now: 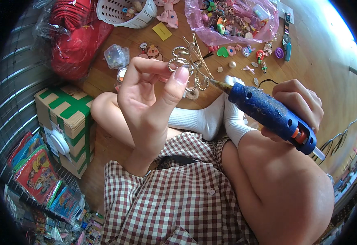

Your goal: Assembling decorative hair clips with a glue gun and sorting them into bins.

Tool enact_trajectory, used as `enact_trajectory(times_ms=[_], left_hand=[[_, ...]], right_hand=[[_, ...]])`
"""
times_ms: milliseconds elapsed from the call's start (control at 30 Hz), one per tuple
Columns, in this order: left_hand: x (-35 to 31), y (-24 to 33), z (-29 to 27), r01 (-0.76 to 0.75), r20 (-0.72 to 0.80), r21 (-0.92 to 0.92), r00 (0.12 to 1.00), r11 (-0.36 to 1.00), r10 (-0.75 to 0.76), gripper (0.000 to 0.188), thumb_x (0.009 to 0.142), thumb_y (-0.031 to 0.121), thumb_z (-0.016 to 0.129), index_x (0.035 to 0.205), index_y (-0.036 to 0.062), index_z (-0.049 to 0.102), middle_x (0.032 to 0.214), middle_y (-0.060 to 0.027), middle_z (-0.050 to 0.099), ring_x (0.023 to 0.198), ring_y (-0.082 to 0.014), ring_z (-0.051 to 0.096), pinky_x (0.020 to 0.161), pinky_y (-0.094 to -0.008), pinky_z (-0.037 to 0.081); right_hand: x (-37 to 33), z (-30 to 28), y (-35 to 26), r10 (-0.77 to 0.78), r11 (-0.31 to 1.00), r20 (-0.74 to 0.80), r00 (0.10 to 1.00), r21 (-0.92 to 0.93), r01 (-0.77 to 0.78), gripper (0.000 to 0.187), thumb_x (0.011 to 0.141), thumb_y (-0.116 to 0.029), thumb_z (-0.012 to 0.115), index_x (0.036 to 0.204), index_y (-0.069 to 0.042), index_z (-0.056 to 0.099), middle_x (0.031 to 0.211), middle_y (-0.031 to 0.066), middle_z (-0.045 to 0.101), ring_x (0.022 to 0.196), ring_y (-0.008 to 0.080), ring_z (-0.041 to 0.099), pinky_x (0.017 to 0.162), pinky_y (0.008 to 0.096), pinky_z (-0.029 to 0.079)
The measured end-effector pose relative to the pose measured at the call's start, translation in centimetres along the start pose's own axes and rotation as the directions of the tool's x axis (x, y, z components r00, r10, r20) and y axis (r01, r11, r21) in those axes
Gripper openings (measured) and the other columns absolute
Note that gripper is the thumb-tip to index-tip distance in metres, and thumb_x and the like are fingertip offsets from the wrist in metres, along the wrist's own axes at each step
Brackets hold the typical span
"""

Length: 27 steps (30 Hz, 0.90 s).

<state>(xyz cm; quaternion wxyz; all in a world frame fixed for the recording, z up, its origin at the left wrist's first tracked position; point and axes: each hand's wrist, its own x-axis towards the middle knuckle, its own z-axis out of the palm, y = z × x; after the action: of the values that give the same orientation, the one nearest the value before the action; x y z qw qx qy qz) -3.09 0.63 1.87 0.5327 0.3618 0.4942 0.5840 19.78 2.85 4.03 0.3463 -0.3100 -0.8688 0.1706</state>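
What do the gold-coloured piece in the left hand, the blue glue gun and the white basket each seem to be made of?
Gold-coloured piece: probably metal, shiny; its thin, ridged curves glint, though gold-coated plastic is possible.
Blue glue gun: likely hard plastic, scuffed and stained; the body looks moulded, with round holes.
White basket: probably smooth plastic; its thin wall has regular perforations.

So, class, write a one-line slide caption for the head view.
Left hand holds a looped gold-coloured clip while the right hand points a blue glue gun toward it.

Brown-and-white checked shirt (174,200) and shorts (186,143), ribbed white socks (196,121)
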Motion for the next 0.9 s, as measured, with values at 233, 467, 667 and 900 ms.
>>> enact_trajectory(times_ms=[233, 467, 667, 900], left_hand=[[0.1, -0.3, 0.3, -0.098, -0.018, 0.061, 0.995, 0.993, 0.099, 0.019, 0.077, 0.001, 0.068, 0.087, 0.0038, 0.053, 0.082, -0.0027, 0.058, 0.075, -0.0070, 0.049, 0.072, -0.0215, 0.040], [0.0, -0.7, 0.0, -0.207, 0.021, 0.064, 0.978, 0.976, 0.206, 0.021, 0.075, -0.003, 0.068, 0.085, 0.0025, 0.051, 0.078, -0.0035, 0.055, 0.068, -0.0071, 0.049, 0.064, -0.0200, 0.040], [0.0, -0.5, 0.9, -0.219, 0.029, 0.066, 0.976, 0.974, 0.217, 0.021, 0.075, -0.004, 0.068, 0.085, 0.0025, 0.051, 0.077, -0.0033, 0.054, 0.067, -0.0064, 0.048, 0.062, -0.0190, 0.039], [0.2, 0.2, 1.0, -0.004, -0.025, -0.150, 1.000, 0.989, 0.000, 0.019, 0.079, 0.002, 0.066, 0.091, 0.0032, 0.051, 0.085, -0.0049, 0.058, 0.072, -0.0086, 0.052, 0.065, -0.0218, 0.041]], right_hand=[[-0.1, -0.1, 0.1, 0.001, 0.996, 0.015, 1.000, -0.087, 0.000, 0.046, 0.064, -0.034, 0.077, 0.075, 0.005, 0.056, 0.063, 0.0123, 0.055, 0.048, 0.0182, 0.055, 0.040, 0.0249, 0.040], [0.0, 0.3, -0.1, 0.023, 0.995, 0.022, 0.999, -0.101, -0.021, 0.045, 0.063, -0.033, 0.078, 0.075, 0.005, 0.056, 0.063, 0.0120, 0.055, 0.048, 0.0182, 0.055, 0.041, 0.0251, 0.040], [-0.3, -0.3, -0.2, 0.040, 0.992, 0.005, 0.999, -0.123, -0.039, 0.046, 0.064, -0.035, 0.079, 0.075, 0.004, 0.056, 0.064, 0.0117, 0.055, 0.049, 0.0184, 0.055, 0.042, 0.0250, 0.041], [0.2, -0.3, -0.4, 0.045, 0.987, 0.040, 0.998, -0.154, -0.038, 0.047, 0.066, -0.037, 0.077, 0.077, 0.005, 0.057, 0.067, 0.0128, 0.057, 0.052, 0.0188, 0.057, 0.045, 0.0246, 0.043]])
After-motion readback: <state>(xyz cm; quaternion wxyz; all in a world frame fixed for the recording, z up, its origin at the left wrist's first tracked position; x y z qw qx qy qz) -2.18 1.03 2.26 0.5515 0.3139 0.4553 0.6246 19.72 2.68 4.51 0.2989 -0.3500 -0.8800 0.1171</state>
